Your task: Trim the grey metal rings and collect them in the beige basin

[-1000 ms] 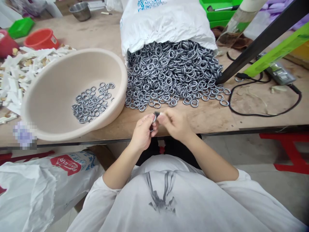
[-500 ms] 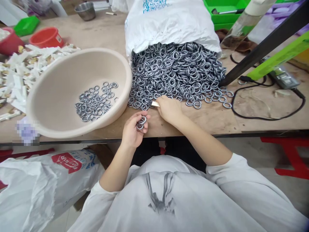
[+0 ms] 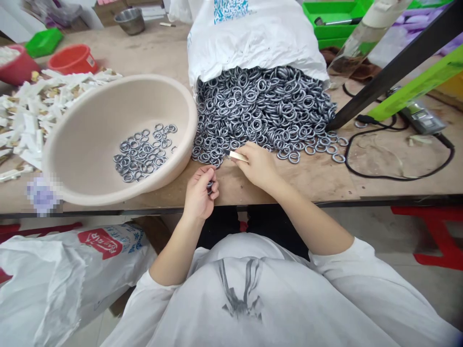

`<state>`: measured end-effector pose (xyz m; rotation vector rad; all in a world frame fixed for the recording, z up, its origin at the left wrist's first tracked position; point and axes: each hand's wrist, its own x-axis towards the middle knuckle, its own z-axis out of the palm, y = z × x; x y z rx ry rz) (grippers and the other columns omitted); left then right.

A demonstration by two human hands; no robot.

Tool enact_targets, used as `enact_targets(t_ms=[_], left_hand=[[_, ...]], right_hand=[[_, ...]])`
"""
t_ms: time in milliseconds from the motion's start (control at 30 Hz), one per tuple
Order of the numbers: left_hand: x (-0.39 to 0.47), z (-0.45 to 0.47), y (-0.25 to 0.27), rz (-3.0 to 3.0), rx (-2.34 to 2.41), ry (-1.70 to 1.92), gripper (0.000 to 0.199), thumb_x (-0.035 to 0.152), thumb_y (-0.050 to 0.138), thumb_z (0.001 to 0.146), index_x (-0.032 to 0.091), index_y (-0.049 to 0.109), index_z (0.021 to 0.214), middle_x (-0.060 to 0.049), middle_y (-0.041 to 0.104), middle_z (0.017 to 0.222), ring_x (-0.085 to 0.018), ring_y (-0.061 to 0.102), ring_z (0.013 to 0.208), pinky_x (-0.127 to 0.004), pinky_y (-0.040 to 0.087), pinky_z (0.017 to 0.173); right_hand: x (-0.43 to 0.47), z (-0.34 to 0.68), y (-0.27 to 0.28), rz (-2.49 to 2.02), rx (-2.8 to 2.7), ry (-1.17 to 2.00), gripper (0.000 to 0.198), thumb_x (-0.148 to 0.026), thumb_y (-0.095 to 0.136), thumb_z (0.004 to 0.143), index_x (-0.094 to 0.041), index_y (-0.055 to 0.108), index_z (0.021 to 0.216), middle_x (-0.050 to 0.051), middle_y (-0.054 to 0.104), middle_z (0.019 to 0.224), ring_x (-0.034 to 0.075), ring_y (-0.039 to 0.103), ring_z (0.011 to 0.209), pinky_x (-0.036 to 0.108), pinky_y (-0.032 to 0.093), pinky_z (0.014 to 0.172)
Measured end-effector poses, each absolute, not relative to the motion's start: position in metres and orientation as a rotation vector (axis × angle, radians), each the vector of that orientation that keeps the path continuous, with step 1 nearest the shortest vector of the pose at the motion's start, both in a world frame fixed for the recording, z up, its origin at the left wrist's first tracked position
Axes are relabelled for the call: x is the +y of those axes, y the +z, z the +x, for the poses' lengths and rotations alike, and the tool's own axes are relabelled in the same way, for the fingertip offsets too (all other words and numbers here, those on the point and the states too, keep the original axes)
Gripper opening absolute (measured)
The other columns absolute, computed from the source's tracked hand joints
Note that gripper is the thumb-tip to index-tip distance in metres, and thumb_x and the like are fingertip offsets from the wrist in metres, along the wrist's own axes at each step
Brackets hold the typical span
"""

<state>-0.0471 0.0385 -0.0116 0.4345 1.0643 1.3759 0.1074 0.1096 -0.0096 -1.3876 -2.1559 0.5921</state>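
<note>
My left hand [image 3: 199, 193] is closed on a few grey rings [image 3: 210, 187], mostly hidden by its fingers, just in front of the ring pile. Thumb and index fingertip are together at the top, near the pile's edge. In my right hand [image 3: 260, 167] is a small tool with a flat pale handle [image 3: 238, 156] and a dark tip; its exact kind is unclear. That tip points left, close to the nearest rings. The large pile of grey rings [image 3: 264, 108] spills from a white sack [image 3: 253, 43]. More rings lie inside a wide beige basin [image 3: 83, 130] on the left.
White and yellowish scraps [image 3: 27, 120] cover the table's far left, near a red bowl [image 3: 72, 59] and a metal bowl [image 3: 130, 21]. On the right, a dark bar [image 3: 394, 67] slants over a black cable [image 3: 390, 177]. A filled white sack [image 3: 108, 265] stands below the table edge.
My left fingers have curled over the rings, which were in plain view before. The tool in my right hand has turned and more of its pale handle shows.
</note>
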Motion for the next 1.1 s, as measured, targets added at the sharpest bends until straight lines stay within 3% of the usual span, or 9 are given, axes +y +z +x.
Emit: enact_targets(t_ms=[167,300,400,467,567,700,833,1100], left_hand=[[0.036,-0.028,-0.02,0.624,1.059,1.304,0.041,0.05,0.08,0.073,0.018,0.056,0.079,0.006,0.046,0.064,-0.003,0.037,0.046,-0.014,0.023,0.039],[0.033,-0.026,-0.024,0.775,1.043,1.286,0.041,0.052,0.075,0.079,0.018,0.054,0.074,0.006,0.043,0.06,-0.003,0.034,0.046,-0.016,0.024,0.041],[0.031,-0.025,-0.021,0.787,0.993,1.216,0.036,0.051,0.071,0.083,0.017,0.057,0.079,0.006,0.043,0.059,-0.004,0.035,0.045,-0.016,0.023,0.04],[0.029,-0.022,-0.018,0.747,0.966,1.207,0.035,0.05,0.071,0.083,0.017,0.058,0.082,0.006,0.043,0.06,-0.004,0.037,0.044,-0.017,0.022,0.04],[0.028,-0.019,-0.011,0.671,0.947,1.208,0.04,0.051,0.072,0.08,0.017,0.053,0.075,0.005,0.045,0.061,-0.004,0.038,0.044,-0.017,0.021,0.04],[0.028,-0.018,-0.004,0.569,0.979,1.24,0.042,0.049,0.075,0.078,0.017,0.049,0.07,0.005,0.044,0.06,-0.003,0.037,0.043,-0.016,0.022,0.04],[0.027,-0.015,-0.002,0.5,1.029,1.256,0.041,0.048,0.076,0.076,0.018,0.049,0.07,0.006,0.042,0.057,-0.004,0.035,0.043,-0.017,0.026,0.04],[0.026,-0.012,-0.001,0.461,1.059,1.277,0.036,0.041,0.074,0.077,0.018,0.048,0.068,0.007,0.04,0.058,-0.004,0.034,0.044,-0.018,0.026,0.04]], right_hand=[[0.074,0.106,-0.025,-1.018,-1.59,1.225,0.029,-0.047,0.067,0.086,-0.019,0.061,0.08,-0.002,0.06,0.073,0.014,0.054,0.067,0.029,0.044,0.066],[0.063,0.107,-0.028,-0.942,-1.411,1.289,0.039,-0.05,0.081,0.073,-0.021,0.059,0.084,-0.002,0.061,0.08,0.012,0.056,0.07,0.028,0.048,0.069],[0.067,0.11,-0.022,-0.831,-1.444,1.385,0.044,-0.054,0.082,0.071,-0.021,0.064,0.095,0.001,0.066,0.091,0.014,0.061,0.078,0.03,0.052,0.074],[0.071,0.111,-0.019,-0.79,-1.48,1.429,0.045,-0.058,0.08,0.073,-0.021,0.065,0.096,0.001,0.066,0.088,0.015,0.062,0.077,0.031,0.052,0.073],[0.07,0.114,-0.018,-0.848,-1.538,1.297,0.042,-0.062,0.066,0.085,-0.021,0.064,0.094,0.0,0.064,0.079,0.015,0.059,0.07,0.03,0.049,0.067],[0.061,0.122,-0.018,-0.951,-1.848,0.808,0.041,-0.055,0.051,0.097,-0.019,0.062,0.083,0.002,0.062,0.075,0.015,0.056,0.07,0.029,0.04,0.065],[0.051,0.123,-0.017,-0.96,-2.06,0.566,0.048,-0.057,0.044,0.1,-0.02,0.057,0.073,0.002,0.059,0.068,0.014,0.051,0.063,0.029,0.034,0.061],[0.053,0.121,-0.021,-1.024,-2.123,0.404,0.054,-0.063,0.041,0.098,-0.021,0.053,0.066,0.002,0.056,0.064,0.014,0.046,0.06,0.03,0.029,0.059]])
